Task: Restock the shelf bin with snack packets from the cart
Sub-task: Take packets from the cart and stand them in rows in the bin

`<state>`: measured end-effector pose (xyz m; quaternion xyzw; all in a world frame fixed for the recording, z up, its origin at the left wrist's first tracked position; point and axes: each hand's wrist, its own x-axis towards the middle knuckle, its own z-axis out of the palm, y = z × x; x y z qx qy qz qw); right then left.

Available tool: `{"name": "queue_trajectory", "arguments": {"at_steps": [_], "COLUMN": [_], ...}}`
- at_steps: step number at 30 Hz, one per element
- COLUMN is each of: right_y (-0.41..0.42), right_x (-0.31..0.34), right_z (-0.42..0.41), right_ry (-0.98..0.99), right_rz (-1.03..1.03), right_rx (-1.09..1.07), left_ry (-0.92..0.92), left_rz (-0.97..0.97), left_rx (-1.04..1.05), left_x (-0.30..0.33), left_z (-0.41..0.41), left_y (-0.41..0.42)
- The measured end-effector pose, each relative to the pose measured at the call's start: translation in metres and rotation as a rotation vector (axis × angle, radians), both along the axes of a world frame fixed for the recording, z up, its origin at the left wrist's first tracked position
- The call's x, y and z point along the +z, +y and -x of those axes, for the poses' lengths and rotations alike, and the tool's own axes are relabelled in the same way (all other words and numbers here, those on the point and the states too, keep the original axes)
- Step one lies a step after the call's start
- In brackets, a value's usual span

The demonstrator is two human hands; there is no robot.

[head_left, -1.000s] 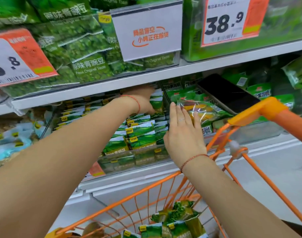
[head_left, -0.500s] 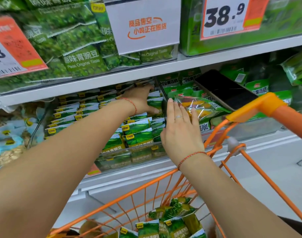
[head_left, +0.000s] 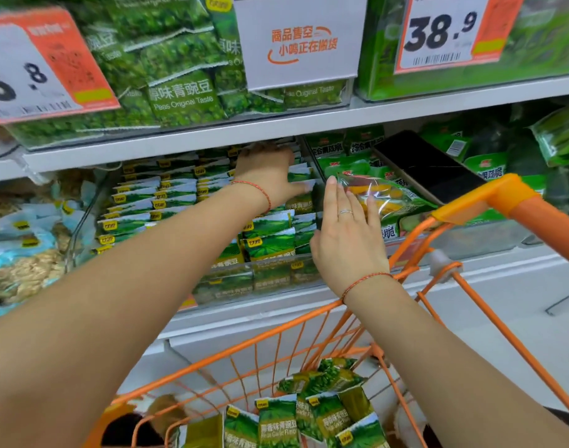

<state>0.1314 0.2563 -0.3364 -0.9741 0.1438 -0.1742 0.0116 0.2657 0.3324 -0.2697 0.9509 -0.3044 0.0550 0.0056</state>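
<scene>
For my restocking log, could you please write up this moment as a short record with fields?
setting: store shelf with a clear bin of green snack packets
left hand: reaches deep into the bin, on the back packets; grip cannot be told
right hand: fingers straight, flat against the bin's right side
cart: orange wire basket below the hands, more green packets inside
neighbouring bin: dark phone lying on other packets
sign above: price tag 38.9
</scene>
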Motion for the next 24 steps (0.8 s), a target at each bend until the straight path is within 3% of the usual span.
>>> {"name": "queue_trajectory", "arguments": {"at_steps": [5, 8, 11, 15, 17, 20, 22, 24], "right_y": [0.002, 0.011, 0.022, 0.046, 0.055, 0.056, 0.057, 0.052], "right_x": [0.014, 0.017, 0.015, 0.030, 0.020, -0.004, -0.012, -0.031], "right_z": [0.013, 0.037, 0.062, 0.086, 0.101, 0.124, 0.133, 0.136], "right_ry": [-0.091, -0.207, -0.341, -0.418, -0.297, 0.101, 0.500, 0.866], "right_rz": [-0.068, -0.148, -0.009, -0.036, 0.053, 0.219, 0.269, 0.238], "right_rx": [0.122, 0.349, 0.520, 0.641, 0.765, 0.921, 0.818, 0.507], "left_ry": [-0.085, -0.006, 0.253, 0.531, 0.650, 0.775, 0.731, 0.695], "left_rz": [0.414, 0.468, 0.309, -0.201, -0.405, -0.346, -0.218, -0.115], "left_rx": [-0.312, -0.481, -0.388, -0.206, -0.152, 0.004, 0.066, 0.095], "left_x": [0.006, -0.006, -0.028, -0.061, -0.086, -0.134, -0.155, -0.168], "left_z": [0.091, 0.154, 0.200, 0.213, 0.211, 0.212, 0.215, 0.217], "left_y": [0.082, 0.137, 0.166, 0.144, 0.129, 0.119, 0.118, 0.120]}}
